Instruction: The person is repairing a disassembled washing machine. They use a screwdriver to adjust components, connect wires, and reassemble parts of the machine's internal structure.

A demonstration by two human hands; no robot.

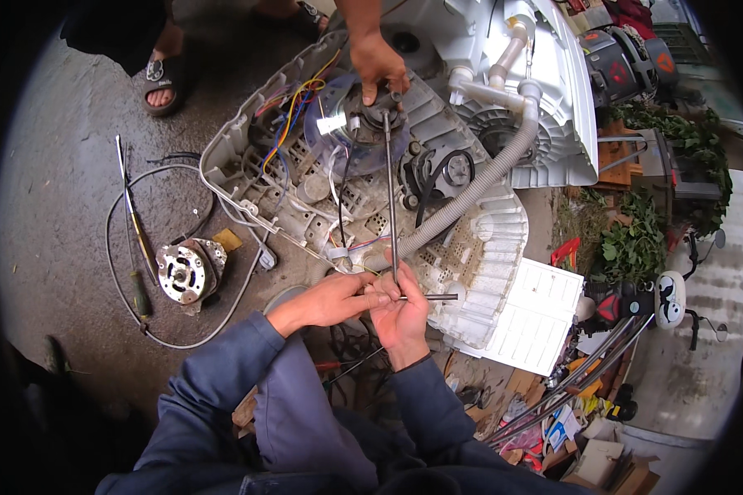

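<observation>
My right hand (401, 315) is closed around the handle end of a long T-handle socket wrench (390, 190). Its crossbar sticks out past my fingers on the right. From the left, my left hand (328, 300) meets it, fingers closed at the other side of the crossbar and partly hidden against my right hand. The wrench's far tip sits at a round metal part (381, 115) in the clear plastic ring of an upturned washing machine base (314, 216). Another person's hand (378, 64) grips that metal part from above.
On the wet floor to the left lie a detached motor (188, 272), a screwdriver (140, 295) and a looped grey cable (114, 247). A ribbed drain hose (479, 188) crosses the base. White tub (565, 107) stands behind; cluttered boxes (596, 462) are at lower right.
</observation>
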